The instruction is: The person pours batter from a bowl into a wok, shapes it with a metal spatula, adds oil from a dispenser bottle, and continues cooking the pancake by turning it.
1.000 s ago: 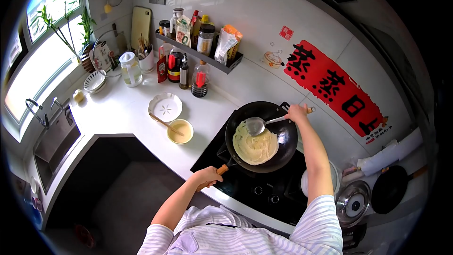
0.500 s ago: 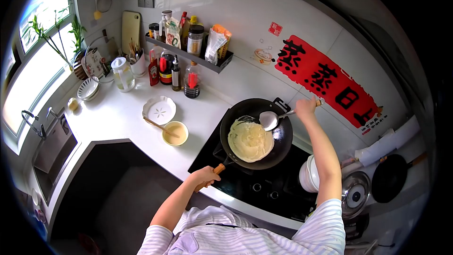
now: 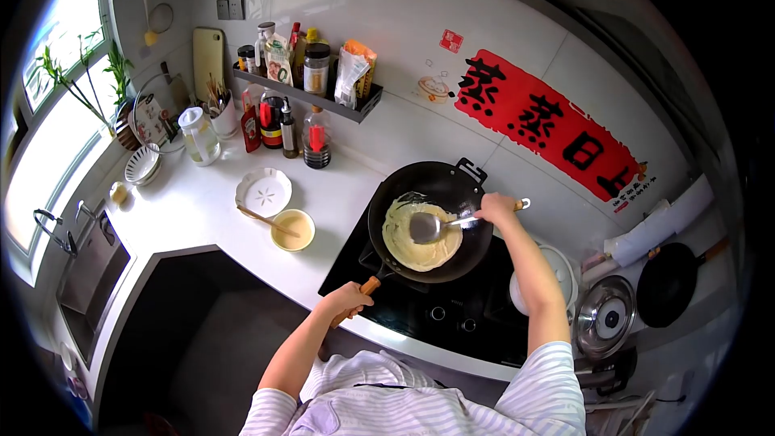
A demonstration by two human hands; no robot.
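Note:
My left hand [image 3: 345,300] is closed round the wooden handle of a black wok [image 3: 468,254], which sits on the black stove. My right hand [image 3: 496,208] grips the handle of a metal spatula [image 3: 425,228]. The spatula's blade rests over a pale, creamy batter [image 3: 412,252] spread thinly across the wok's bottom. To the left on the counter stands a bowl [image 3: 292,230] of similar pale batter with a wooden spoon [image 3: 260,216] leaning in it. A white scalloped plate [image 3: 264,190] lies just behind that bowl.
The black stove [image 3: 395,324] adjoins a white counter [image 3: 218,210]. A wall shelf [image 3: 355,111] carries jars and packets, with sauce bottles [image 3: 288,127] below. A white lidded pot [image 3: 557,274] stands right of the wok. A sink [image 3: 93,262] is far left; a lid [image 3: 605,316] hangs right.
My right hand has moved left and down, taking the spatula blade from the wok's upper right side to over the batter's middle. My left hand keeps its hold; the view has shifted slightly.

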